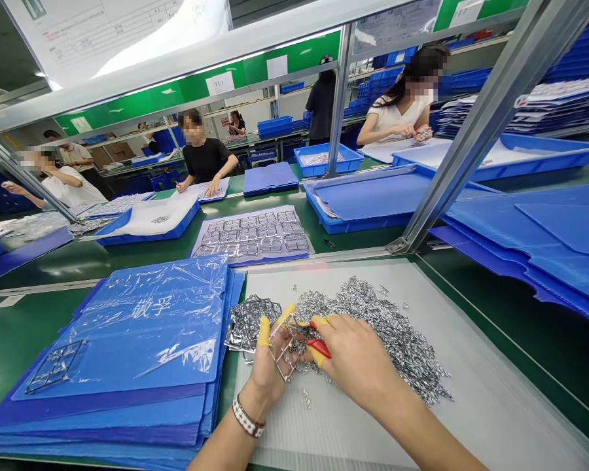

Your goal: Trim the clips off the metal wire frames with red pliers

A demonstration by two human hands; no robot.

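Stamped metal frame (285, 347), gripped by yellow-capped fingers (264, 331) of the left hand (267, 373), is held just beside red-handled side cutters (320, 348), clasped by the right hand (356, 360), above metal offcuts (387, 333) heaped on a pale corrugated plastic board (471, 399).

Red-handled pliers (320, 348) are mostly hidden by the right hand (356, 361), and the heaped metal bits (380, 327) are honestly too small to make out.

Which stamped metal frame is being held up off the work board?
The frame in the left hand, beside the red-handled pliers in the right hand. The others lie flat: a heap on the board, one on the blue stack.
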